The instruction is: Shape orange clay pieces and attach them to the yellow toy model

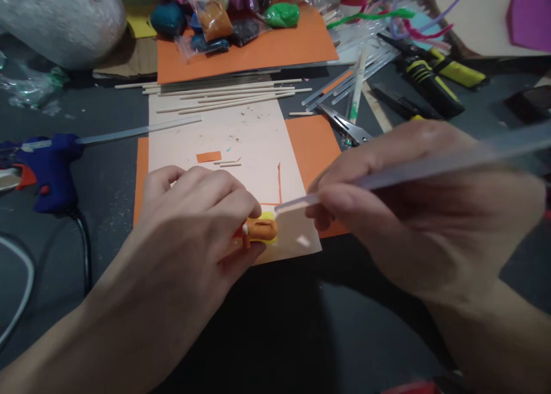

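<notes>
My left hand [193,222] is closed around a small orange clay figure [262,229], pinching it between fingers and thumb. Yellow material [268,215] shows around the figure's end, and a bit of red shows by my fingers, which hide the rest. In my right hand [387,210] is a slim translucent plastic clay tool [413,167], gripped like a pen. Its thin tip reaches the yellow edge beside the figure; whether it touches cannot be made out. Both hands are over the pale paper sheet [215,133].
Left lies a blue glue gun [54,170] with its cable. Thin wooden sticks [241,96] lie across the sheet's far end. Behind are orange sheets [258,47] and bagged clay [282,15]. Pliers [430,84], scissors [348,124] and clear glue sticks [327,89] lie right. Orange scraps [209,156] dot the sheet.
</notes>
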The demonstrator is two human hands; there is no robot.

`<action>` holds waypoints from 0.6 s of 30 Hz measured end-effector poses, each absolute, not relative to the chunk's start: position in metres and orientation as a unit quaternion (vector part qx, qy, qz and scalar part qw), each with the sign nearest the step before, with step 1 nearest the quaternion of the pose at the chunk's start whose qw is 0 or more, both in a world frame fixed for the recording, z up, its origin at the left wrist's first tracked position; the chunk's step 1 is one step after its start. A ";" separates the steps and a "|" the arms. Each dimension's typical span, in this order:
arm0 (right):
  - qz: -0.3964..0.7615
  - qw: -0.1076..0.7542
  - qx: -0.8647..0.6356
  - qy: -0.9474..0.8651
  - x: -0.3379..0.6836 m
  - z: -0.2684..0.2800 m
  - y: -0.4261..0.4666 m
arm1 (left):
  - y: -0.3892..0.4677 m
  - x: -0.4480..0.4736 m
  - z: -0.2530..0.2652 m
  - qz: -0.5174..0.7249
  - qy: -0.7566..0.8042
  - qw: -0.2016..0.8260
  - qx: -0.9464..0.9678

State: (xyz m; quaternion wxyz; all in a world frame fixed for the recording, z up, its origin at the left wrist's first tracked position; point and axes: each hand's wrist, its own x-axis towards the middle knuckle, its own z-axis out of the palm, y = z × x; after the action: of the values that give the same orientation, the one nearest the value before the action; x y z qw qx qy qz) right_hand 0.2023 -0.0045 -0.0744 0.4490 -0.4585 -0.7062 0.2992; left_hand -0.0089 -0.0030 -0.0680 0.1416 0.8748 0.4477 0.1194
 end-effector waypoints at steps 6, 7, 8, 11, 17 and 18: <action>0.473 0.428 -0.528 -0.560 0.206 -0.083 0.017 | -0.004 -0.012 -0.069 0.106 0.438 0.131 0.883; 0.488 0.401 -0.538 -0.559 0.207 -0.084 0.020 | -0.004 -0.012 -0.069 0.105 0.441 0.131 0.882; 0.499 0.375 -0.544 -0.561 0.208 -0.084 0.022 | -0.004 -0.012 -0.069 0.106 0.441 0.129 0.882; 0.516 0.313 -0.557 -0.571 0.211 -0.085 0.025 | -0.003 -0.011 -0.070 0.110 0.438 0.129 0.883; 0.454 0.235 -0.597 -0.618 0.220 -0.087 0.027 | -0.003 -0.011 -0.069 0.104 0.433 0.139 0.885; 0.437 0.229 -0.600 -0.629 0.221 -0.087 0.027 | -0.002 -0.011 -0.069 0.104 0.431 0.141 0.885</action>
State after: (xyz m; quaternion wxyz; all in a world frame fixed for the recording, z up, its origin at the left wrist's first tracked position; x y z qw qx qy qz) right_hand 0.2211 0.0266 -0.0868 0.2295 -0.6000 -0.6293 0.4375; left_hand -0.0113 -0.0022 -0.0690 0.1413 0.8850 0.4312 0.1043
